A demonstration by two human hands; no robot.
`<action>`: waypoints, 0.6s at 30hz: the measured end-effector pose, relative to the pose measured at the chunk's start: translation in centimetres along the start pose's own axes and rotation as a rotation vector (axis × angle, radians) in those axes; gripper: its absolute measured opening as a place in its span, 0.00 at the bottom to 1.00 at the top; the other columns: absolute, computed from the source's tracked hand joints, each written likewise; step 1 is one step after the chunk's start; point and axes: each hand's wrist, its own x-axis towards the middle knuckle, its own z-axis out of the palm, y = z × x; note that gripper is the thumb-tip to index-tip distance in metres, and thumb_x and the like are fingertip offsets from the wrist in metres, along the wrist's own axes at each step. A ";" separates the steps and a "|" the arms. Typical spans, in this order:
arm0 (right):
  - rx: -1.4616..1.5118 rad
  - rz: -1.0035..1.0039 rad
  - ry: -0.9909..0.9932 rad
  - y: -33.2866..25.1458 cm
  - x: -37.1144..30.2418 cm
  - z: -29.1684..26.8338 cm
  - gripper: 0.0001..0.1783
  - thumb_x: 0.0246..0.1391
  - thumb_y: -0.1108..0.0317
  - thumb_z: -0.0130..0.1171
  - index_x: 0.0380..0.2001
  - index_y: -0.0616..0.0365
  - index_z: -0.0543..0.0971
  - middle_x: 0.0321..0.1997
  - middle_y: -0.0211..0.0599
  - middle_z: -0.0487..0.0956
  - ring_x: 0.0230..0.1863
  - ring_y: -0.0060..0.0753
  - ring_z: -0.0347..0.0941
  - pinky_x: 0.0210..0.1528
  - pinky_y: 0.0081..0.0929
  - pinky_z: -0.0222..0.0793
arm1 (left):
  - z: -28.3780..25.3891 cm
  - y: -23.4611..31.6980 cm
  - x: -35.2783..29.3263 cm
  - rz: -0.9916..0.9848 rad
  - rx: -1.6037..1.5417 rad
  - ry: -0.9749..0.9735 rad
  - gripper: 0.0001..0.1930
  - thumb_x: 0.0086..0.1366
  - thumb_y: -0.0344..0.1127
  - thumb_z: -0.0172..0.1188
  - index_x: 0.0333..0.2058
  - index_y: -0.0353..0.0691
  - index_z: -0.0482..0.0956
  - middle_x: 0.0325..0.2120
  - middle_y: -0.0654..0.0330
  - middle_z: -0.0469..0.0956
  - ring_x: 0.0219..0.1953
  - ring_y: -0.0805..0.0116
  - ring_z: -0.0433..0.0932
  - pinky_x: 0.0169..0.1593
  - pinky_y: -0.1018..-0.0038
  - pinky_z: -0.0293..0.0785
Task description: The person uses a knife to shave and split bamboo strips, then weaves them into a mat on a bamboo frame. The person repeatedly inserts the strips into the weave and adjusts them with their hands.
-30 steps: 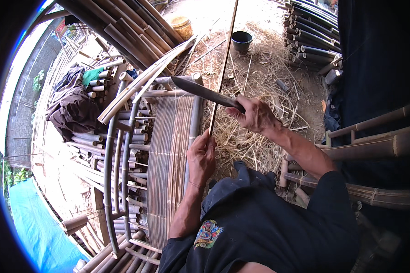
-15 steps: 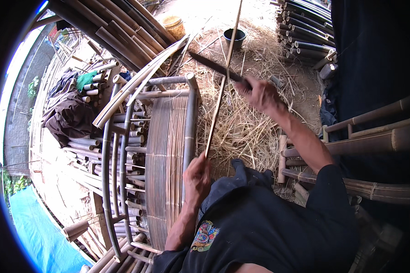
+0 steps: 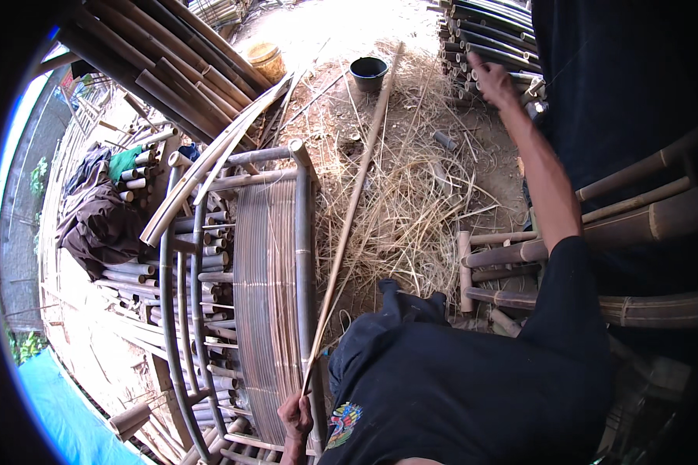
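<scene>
My left hand [image 3: 295,416] is closed around the near end of a long, thin bamboo strip [image 3: 349,209], low beside the bench. From there the strip slants up and away to a point near a black bucket [image 3: 369,73]. My right hand [image 3: 494,84] is raised at the far right, in front of the stacked bamboo poles and apart from the strip. It looks closed but is blurred by motion, and no blade can be made out in or around it.
A bamboo bench with a slatted seat [image 3: 265,302] stands close on my left, split bamboo pieces [image 3: 217,163] lying across its far end. Shavings [image 3: 399,209] cover the ground ahead. Stacked poles [image 3: 488,39] are at the far right, bamboo furniture [image 3: 597,252] nearer right.
My right hand has swung away from the strip, up and to the right; the knife seen in it before no longer shows. My left hand has drawn the strip's near end down and left.
</scene>
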 end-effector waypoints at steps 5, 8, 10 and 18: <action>0.056 -0.184 0.155 -2.7 -4.6 1.9 0.46 0.48 0.19 0.39 0.28 0.58 0.77 0.17 0.35 0.75 0.18 0.32 0.74 0.20 0.33 0.68 | 1.7 6.6 6.0 -0.240 -0.150 -0.155 0.17 0.71 0.40 0.47 0.47 0.32 0.77 0.17 0.68 0.68 0.20 0.82 0.66 0.23 0.81 0.63; 0.165 -0.449 -0.121 -9.1 -16.4 6.7 0.35 0.58 0.28 0.35 0.23 0.50 0.70 0.13 0.24 0.67 0.09 0.18 0.61 0.06 0.24 0.55 | 4.8 12.5 13.7 -0.180 -0.381 -0.156 0.19 0.72 0.37 0.49 0.57 0.33 0.70 0.18 0.71 0.65 0.19 0.84 0.63 0.22 0.85 0.59; 0.248 -0.711 -0.193 -10.7 -23.2 10.4 0.32 0.63 0.36 0.37 0.24 0.53 0.71 0.13 0.28 0.68 0.09 0.16 0.59 0.04 0.25 0.56 | 6.2 14.9 18.0 -0.094 -0.572 -0.181 0.19 0.72 0.38 0.50 0.56 0.35 0.71 0.17 0.72 0.64 0.17 0.85 0.61 0.20 0.85 0.55; 0.207 -0.620 -0.288 -13.5 -27.7 10.6 0.32 0.60 0.33 0.39 0.29 0.54 0.72 0.14 0.33 0.71 0.15 0.32 0.74 0.14 0.35 0.71 | 6.6 20.5 19.5 -0.146 -0.747 -0.171 0.19 0.71 0.38 0.52 0.56 0.35 0.71 0.16 0.73 0.64 0.16 0.87 0.59 0.18 0.87 0.53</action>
